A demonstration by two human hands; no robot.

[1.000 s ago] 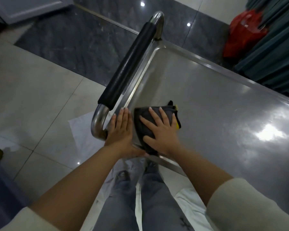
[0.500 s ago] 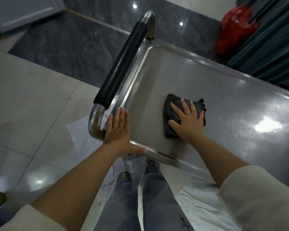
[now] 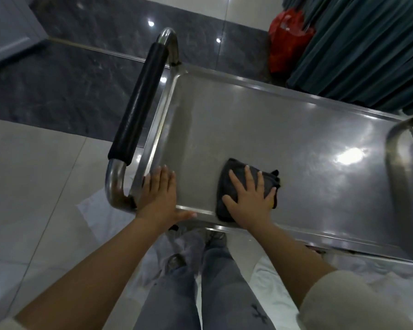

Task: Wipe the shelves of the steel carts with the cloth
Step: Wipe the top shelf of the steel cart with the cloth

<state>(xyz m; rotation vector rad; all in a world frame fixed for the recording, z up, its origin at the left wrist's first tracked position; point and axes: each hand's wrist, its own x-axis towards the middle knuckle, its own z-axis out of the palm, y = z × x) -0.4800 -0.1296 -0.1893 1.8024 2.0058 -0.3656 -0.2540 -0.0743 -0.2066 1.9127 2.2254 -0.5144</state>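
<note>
Head view: right hand (image 3: 250, 198) lay flat, fingers spread, pressing the folded dark cloth (image 3: 234, 184) onto the cart's top shelf (image 3: 296, 139), at the shelf's near rim. Left hand (image 3: 159, 194) flat, fingers together, bracing the shelf's near-left corner beside the black handle (image 3: 138, 113). Risks: cloth sliding over the near rim; cart probably rolling if the brace slipped.

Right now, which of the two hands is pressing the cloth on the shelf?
The right hand: its spread fingers lie flat on the dark cloth. The left hand touches no cloth and rests on the shelf's near corner rim.
</note>
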